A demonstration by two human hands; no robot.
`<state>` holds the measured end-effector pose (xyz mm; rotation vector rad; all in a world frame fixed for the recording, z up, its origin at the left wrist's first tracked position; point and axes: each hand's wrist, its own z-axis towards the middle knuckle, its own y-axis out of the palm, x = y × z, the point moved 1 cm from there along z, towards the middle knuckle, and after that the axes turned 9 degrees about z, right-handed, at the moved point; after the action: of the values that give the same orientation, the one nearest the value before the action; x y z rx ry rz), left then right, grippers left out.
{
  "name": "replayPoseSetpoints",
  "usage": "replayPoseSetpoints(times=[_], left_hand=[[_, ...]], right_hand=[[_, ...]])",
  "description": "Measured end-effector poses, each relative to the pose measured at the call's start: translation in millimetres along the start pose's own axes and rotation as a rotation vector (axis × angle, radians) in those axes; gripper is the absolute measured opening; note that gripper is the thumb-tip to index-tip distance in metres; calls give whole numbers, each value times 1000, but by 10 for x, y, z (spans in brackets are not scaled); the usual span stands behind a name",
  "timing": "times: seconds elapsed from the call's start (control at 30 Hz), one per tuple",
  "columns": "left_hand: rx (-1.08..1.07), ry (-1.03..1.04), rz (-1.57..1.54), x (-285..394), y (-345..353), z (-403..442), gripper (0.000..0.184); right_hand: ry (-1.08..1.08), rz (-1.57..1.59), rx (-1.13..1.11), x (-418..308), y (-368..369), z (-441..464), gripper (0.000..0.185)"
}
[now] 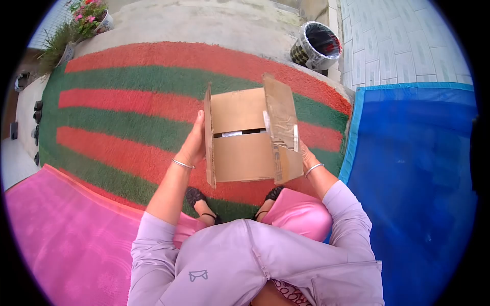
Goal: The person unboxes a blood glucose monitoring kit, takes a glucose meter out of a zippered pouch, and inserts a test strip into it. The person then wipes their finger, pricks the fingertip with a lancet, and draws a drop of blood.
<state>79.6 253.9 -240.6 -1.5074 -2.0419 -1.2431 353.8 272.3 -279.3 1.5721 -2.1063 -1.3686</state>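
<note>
Between my two hands is a brown cardboard box (pixel 240 158). Its two side flaps stand up, the right one creased and with bits of tape. The two inner flaps nearly meet, leaving a narrow slit with something white and dark showing inside. My left hand (pixel 194 140) presses against the box's left side, thumb pointing up along the flap. On the opposite side my right hand (pixel 307 157) supports the box, its fingers mostly hidden behind the right flap.
Below the box lies a red and green striped carpet (pixel 127 104). A lined trash bin (pixel 317 47) stands beyond it. Blue mesh fabric (pixel 408 188) is on the right, pink fabric (pixel 81 229) on the left. Flower pots (pixel 104 23) and dark shoes (pixel 37 116) line the left side.
</note>
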Motion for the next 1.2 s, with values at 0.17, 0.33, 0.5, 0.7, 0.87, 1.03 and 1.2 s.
replayPoseSetpoints(times=[0.17,0.33,0.5,0.7,0.87,1.03,1.2], left_hand=[[125,-52,-174,-787,-302,350,72],[247,-7,-203,-1350,-480,322,68],[298,-20,-235,-1808,-661,107,64],[390,43,52,-1977,-797,42,57],[740,133,445,-1670,-713,-33,48],[514,706,1026,-1095,166,-447,18],[342,310,1469,-1608,262,-694,19]], right_hand=[[160,68,-85,204,-700,496,88],[161,-240,115,409,-1045,612,62],[263,-511,304,769,-1109,648,43],[471,-610,243,1003,-921,505,42],[228,-899,331,649,-612,242,41],[-652,-1522,255,762,-111,66,26],[-161,-892,171,1504,220,-30,23]])
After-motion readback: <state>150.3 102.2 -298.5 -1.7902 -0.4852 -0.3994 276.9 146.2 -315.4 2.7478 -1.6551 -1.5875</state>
